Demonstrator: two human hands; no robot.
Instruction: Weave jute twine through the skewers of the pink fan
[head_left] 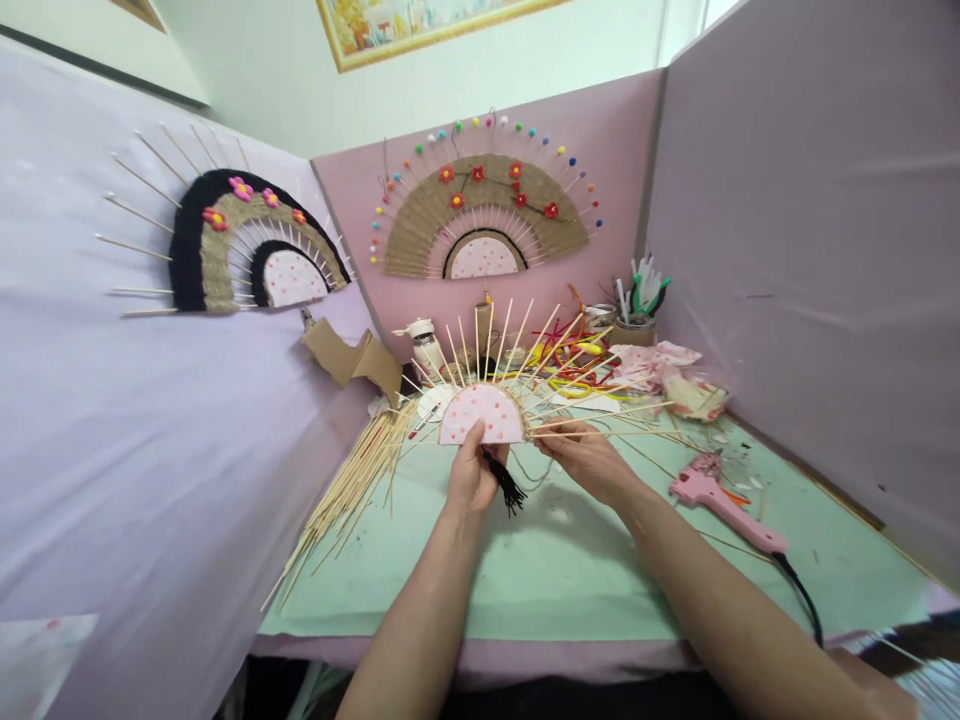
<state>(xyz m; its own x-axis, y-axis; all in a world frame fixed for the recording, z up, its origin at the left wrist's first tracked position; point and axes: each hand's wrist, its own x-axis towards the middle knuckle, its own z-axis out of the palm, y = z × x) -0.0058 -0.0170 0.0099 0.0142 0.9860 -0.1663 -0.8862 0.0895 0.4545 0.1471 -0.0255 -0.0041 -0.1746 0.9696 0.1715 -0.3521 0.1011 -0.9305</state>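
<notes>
A pink dotted half-circle (480,410) with thin wooden sticks fanning out from its curved edge is held up over the table. My left hand (475,470) grips its straight lower edge, thumb on the front. From beside that hand hangs a black tassel (508,484). At the half-circle's right corner, my right hand (581,452) has its fingers closed around the lowest sticks and a thin cord. A loop of the cord (536,480) droops between the two hands.
A pink glue gun (731,505) lies at the right, its cable running off the front edge. Loose sticks (349,480) are piled at the left. Behind stand a white-lidded bottle (426,350), colourful pipe cleaners (574,375) and a tool jar (634,328). Two finished fans hang on the partitions.
</notes>
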